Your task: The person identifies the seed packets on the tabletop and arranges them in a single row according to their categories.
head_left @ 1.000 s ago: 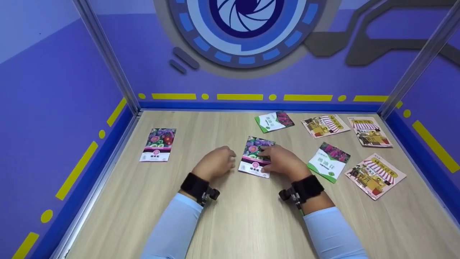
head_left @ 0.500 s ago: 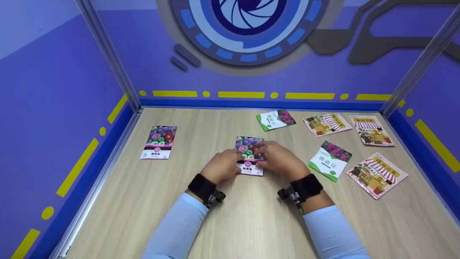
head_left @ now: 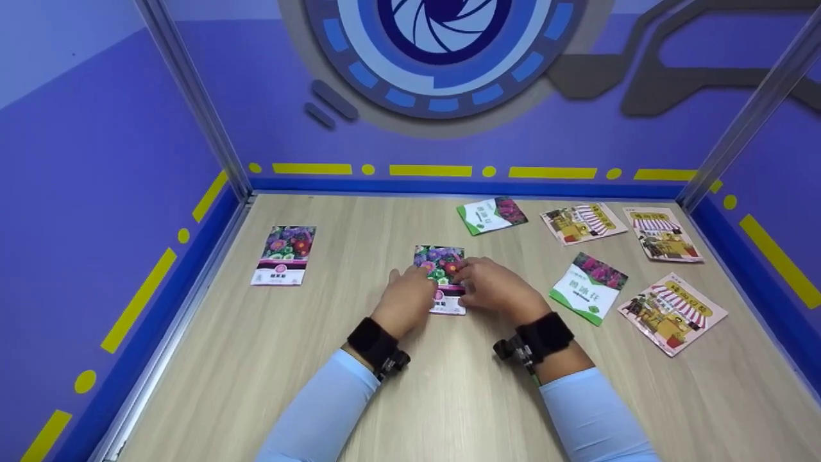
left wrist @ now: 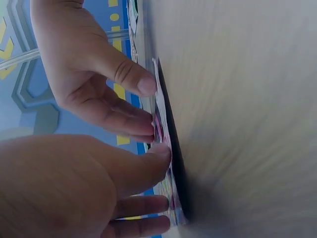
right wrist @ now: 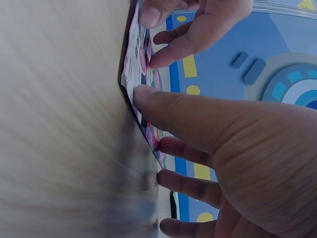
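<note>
A flower seed packet (head_left: 441,256) with purple and red blooms lies upright at the middle of the table. My left hand (head_left: 405,298) covers its lower left part, thumb and fingertips touching the printed face. From the other side my right hand (head_left: 497,287) rests its fingertips on the right edge. In the right wrist view, the right thumb (right wrist: 148,96) presses on the packet's white lower part while the other fingers reach past its edge. The left wrist view shows the left thumb (left wrist: 159,151) on the packet, which sits nearly flat with a dark shadow under it.
A matching flower packet (head_left: 282,255) lies far left. On the right are two green-and-white packets (head_left: 492,215) and several pink packets with striped awnings (head_left: 672,314). Blue panels (head_left: 410,141) wall in the table (head_left: 436,398) at the back and sides.
The packet has slid left and turned straight. My left hand has come right onto it, and my right hand has shifted slightly left with its edge.
</note>
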Demonstrator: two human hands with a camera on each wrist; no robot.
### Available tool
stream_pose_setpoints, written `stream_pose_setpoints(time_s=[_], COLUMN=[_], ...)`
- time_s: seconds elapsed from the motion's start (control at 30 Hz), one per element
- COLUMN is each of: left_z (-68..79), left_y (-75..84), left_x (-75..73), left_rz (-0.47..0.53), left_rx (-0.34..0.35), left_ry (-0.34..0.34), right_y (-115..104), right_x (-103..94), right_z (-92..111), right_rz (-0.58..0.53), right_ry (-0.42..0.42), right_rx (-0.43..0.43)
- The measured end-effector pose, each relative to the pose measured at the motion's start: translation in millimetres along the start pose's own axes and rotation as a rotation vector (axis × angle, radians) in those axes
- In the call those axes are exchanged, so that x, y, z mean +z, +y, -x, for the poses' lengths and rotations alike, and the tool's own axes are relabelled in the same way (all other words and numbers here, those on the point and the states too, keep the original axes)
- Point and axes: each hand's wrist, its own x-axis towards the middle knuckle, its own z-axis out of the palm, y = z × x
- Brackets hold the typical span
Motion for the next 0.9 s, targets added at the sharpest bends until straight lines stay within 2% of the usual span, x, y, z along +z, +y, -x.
stream_pose_setpoints(time_s=[0.2, 0.3, 0.5, 0.7, 0.9], left_z=[-1.3, -5.2, -9.0, -8.2, -6.5], left_y=[2.7, 2.8, -0.4, -12.0, -31.7], left_x=[0.9, 1.7, 4.0, 3.4, 2.2], left_rz=[0.069, 0.084, 0.045, 0.033, 0.049], left_rx=[-0.029, -0.076, -0.178, -0.247, -0.307], left_ry=[-0.029, -0.065, -0.072, -0.062, -0.047], right_y=[-5, -5, 2, 5, 5], right_x=[1.3, 2.2, 0.4, -0.7, -1.1], right_z=[0, 0, -1, -1, 1], right_rz=[0.021, 0.023, -0.002, 0.001, -0.027], right_ry=[0.007, 0.026, 0.027, -0.001, -0.007], right_rx=[-0.027, -0.056, -0.085, -0.079, -0.056])
